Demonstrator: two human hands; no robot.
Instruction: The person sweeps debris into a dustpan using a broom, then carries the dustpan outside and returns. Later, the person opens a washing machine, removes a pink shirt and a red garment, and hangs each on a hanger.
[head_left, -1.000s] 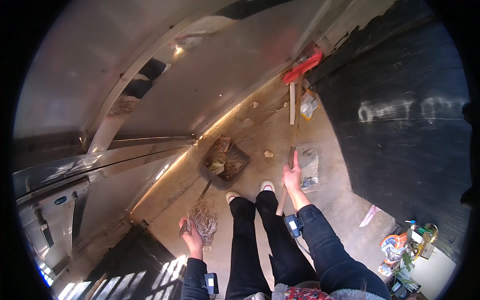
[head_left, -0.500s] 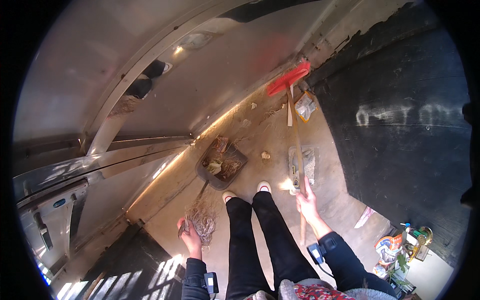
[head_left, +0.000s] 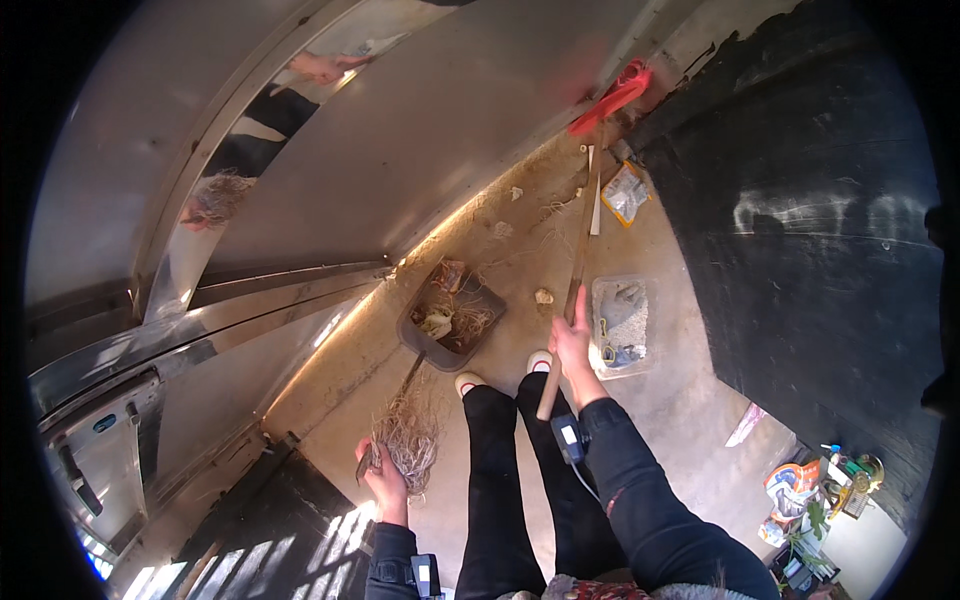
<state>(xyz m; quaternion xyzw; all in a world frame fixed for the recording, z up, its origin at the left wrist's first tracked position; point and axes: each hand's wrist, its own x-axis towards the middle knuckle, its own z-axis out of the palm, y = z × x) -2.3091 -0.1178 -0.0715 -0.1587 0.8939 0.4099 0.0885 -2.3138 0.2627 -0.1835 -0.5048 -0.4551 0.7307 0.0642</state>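
Note:
In my right hand (head_left: pixel 572 345) is a broom, gripped by its wooden stick (head_left: pixel 584 240). Its red head (head_left: pixel 618 98) is raised or leaning at the far end by the metal wall, slightly blurred. My left hand (head_left: pixel 385 480) is closed on the end of a dustpan handle (head_left: pixel 412 372), with a tangled bunch of dry, straw-like strands (head_left: pixel 410 440) against it; how the bunch is held is partly hidden. The dark dustpan (head_left: pixel 410 328) rests on the floor ahead of my feet, with dry strands, pale leaf-like scraps and a crumpled wrapper in it.
A clear plastic tray (head_left: pixel 622 372) with grey granules sits right of my feet. A yellow-edged packet (head_left: pixel 627 194) and a pale clump (head_left: pixel 543 296) lie on the floor. Metal panels (head_left: pixel 440 130) rise at left, a black wall (head_left: pixel 800 200) at right; assorted items (head_left: pixel 815 500) stand lower right.
The broom's head has moved away and to the right, while its lower stick end and my right hand have swung left. My left hand stays nearly in place.

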